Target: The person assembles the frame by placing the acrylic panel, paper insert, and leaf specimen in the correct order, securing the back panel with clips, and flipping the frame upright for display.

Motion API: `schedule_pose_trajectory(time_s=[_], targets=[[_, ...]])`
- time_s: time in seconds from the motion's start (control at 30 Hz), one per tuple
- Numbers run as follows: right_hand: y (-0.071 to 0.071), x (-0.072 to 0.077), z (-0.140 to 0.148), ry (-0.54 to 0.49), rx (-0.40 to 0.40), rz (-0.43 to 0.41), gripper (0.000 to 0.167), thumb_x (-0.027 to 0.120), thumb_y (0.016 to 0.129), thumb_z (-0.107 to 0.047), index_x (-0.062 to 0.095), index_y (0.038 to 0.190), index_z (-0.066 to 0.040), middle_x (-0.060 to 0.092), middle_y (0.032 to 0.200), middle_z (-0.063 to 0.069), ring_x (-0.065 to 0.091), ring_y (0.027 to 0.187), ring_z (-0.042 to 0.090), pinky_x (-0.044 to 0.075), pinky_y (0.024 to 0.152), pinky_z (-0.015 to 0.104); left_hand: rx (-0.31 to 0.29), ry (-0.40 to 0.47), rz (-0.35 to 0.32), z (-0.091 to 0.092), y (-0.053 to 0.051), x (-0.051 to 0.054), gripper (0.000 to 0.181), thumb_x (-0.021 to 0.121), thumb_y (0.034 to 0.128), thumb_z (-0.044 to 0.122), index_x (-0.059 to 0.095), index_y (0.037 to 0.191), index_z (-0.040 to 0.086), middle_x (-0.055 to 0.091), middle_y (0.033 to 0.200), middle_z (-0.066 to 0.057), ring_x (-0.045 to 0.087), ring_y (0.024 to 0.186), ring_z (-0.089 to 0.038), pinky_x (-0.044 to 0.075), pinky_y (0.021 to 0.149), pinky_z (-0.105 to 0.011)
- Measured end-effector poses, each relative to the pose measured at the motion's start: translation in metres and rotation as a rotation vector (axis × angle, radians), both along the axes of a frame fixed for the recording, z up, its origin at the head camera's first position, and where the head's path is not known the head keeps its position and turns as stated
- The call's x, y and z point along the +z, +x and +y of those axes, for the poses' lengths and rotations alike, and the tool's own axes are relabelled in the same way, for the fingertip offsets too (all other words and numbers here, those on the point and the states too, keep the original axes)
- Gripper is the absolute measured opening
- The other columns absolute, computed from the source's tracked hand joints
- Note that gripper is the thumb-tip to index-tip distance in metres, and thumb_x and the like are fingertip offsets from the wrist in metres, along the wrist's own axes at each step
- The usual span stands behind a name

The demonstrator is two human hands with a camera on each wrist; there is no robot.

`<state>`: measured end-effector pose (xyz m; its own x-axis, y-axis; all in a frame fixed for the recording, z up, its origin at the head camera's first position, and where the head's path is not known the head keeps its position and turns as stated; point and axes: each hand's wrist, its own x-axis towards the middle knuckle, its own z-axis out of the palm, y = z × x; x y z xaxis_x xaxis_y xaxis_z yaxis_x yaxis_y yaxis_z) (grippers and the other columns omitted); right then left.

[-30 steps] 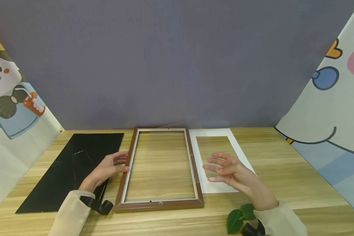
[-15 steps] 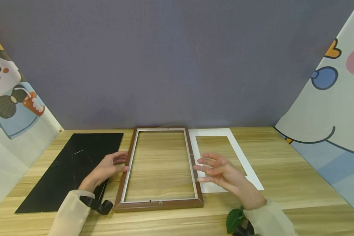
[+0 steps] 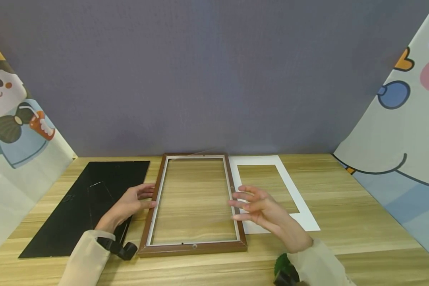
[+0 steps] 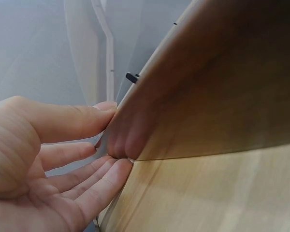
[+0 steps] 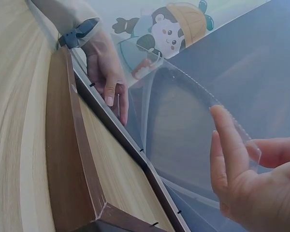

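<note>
A brown picture frame (image 3: 193,247) with a pale inner lip lies face down on the wooden table. My left hand (image 3: 128,204) holds its left side, thumb on the upper edge and fingertips low against the outer side, as the left wrist view shows. My right hand (image 3: 266,212) is raised over the frame's right side. Between its thumb and fingers it pinches the edge of a clear plastic sheet (image 5: 183,125), which slants above the frame in the right wrist view. From the head, only a faint far edge of the sheet shows.
A black backing board (image 3: 68,214) lies left of the frame, partly under my left forearm. On the right lies a white mat (image 3: 293,188) with a cut-out window. Green leaves (image 3: 282,265) sit by my right sleeve. A grey panel (image 3: 207,79) rises behind the table.
My right hand has moved left, from over the white mat to the frame's right side, with the clear plastic sheet. My left hand and the frame have stayed in place.
</note>
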<state>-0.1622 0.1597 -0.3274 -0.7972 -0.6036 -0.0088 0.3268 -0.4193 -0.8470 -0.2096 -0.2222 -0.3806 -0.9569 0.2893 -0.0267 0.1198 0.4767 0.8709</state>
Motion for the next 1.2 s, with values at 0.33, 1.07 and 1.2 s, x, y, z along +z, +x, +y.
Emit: schedule_pose_trajectory(time_s=[0.33,1.07,1.2], targets=[[-0.003,-0.005,-0.007,-0.001,0.000,-0.010,0.037,0.039,0.086,0.018,0.045,0.114,-0.007,0.054,0.112,0.006,0.061,0.109,0.021,0.055,0.087,0.037,-0.003,0.000,-0.001,-0.001,0.001,0.000,0.069,0.069,0.0865,0.011,0.033,0.142,-0.010,0.044,0.137,-0.032,0.046,0.124,-0.046,0.048,0.095,-0.048],[-0.008,-0.005,-0.015,0.006,-0.011,0.009,0.040,0.036,0.085,0.020,0.044,0.114,-0.006,0.053,0.112,0.006,0.062,0.109,0.020,0.056,0.085,0.036,-0.011,0.014,0.005,-0.002,-0.005,-0.002,0.068,0.068,0.0865,0.008,0.033,0.141,-0.011,0.045,0.135,-0.032,0.046,0.123,-0.046,0.048,0.095,-0.048],[-0.008,-0.008,-0.019,0.020,-0.011,-0.001,0.040,0.036,0.085,0.020,0.044,0.113,-0.007,0.049,0.112,0.007,0.062,0.109,0.019,0.056,0.086,0.036,-0.012,0.026,-0.001,-0.001,-0.006,-0.002,0.068,0.068,0.0863,0.007,0.033,0.141,-0.011,0.045,0.136,-0.033,0.046,0.124,-0.046,0.048,0.096,-0.048]])
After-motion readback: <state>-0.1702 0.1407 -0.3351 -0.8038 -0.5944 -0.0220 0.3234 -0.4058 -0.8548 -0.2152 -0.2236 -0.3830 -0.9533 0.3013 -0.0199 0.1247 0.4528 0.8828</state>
